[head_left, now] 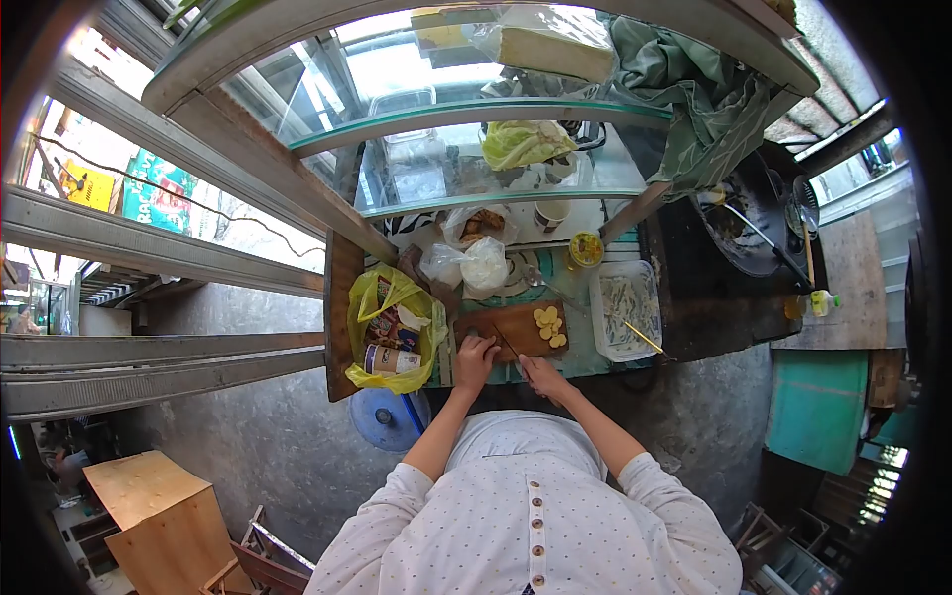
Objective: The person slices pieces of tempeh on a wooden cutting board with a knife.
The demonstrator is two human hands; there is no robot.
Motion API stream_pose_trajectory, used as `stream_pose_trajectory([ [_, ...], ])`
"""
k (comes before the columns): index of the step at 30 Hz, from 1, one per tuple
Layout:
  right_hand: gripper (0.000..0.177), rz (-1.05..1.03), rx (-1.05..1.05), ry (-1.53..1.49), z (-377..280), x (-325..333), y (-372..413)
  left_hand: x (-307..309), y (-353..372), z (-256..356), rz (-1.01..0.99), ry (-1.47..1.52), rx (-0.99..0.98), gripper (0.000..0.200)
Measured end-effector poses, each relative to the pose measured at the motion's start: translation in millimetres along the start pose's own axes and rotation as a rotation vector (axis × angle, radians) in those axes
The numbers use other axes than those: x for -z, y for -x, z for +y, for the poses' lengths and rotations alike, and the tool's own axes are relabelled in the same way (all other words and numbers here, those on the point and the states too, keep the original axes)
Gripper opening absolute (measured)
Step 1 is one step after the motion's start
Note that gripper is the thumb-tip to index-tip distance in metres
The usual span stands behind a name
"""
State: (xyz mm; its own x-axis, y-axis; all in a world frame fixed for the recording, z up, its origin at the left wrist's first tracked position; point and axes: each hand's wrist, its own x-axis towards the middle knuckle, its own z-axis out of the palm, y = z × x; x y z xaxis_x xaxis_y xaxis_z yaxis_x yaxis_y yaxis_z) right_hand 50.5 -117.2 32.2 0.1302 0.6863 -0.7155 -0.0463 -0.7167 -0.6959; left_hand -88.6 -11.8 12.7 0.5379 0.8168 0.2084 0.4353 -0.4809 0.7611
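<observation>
A brown wooden cutting board (483,322) lies in front of me. My right hand (542,378) is closed round the handle of a knife (509,343), whose thin blade points up and left over the board. At the board's left front edge, my left hand (475,363) has its fingers bent and pressed together, close to the blade; whatever they hold is hidden or too small to make out. Several round, pale yellow slices (548,324) sit at the board's right end. Right of the board stands a clear plastic tub (625,297) with a wet residue inside and a yellow stick-like utensil (643,337) across it.
A yellow plastic bag (436,342) with packets and a can stands left. Behind the board are a white plastic bag (484,264), a paper cup (550,215) and a jar (586,249). Glass shelves (496,115) overhang the worktop. A wok (744,238) is at the right.
</observation>
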Motion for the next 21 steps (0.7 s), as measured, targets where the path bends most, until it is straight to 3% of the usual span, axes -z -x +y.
stream_pose_trajectory([
  [14,0.049,0.252,0.301,0.331,28.2,-12.0,-26.8,-4.5,0.2,-3.4,0.018,-0.018,-0.033,0.018],
  [21,0.06,0.141,0.056,0.258,34.6,-7.1,5.8,-2.6,2.1,-2.4,0.009,-0.02,-0.014,0.019],
])
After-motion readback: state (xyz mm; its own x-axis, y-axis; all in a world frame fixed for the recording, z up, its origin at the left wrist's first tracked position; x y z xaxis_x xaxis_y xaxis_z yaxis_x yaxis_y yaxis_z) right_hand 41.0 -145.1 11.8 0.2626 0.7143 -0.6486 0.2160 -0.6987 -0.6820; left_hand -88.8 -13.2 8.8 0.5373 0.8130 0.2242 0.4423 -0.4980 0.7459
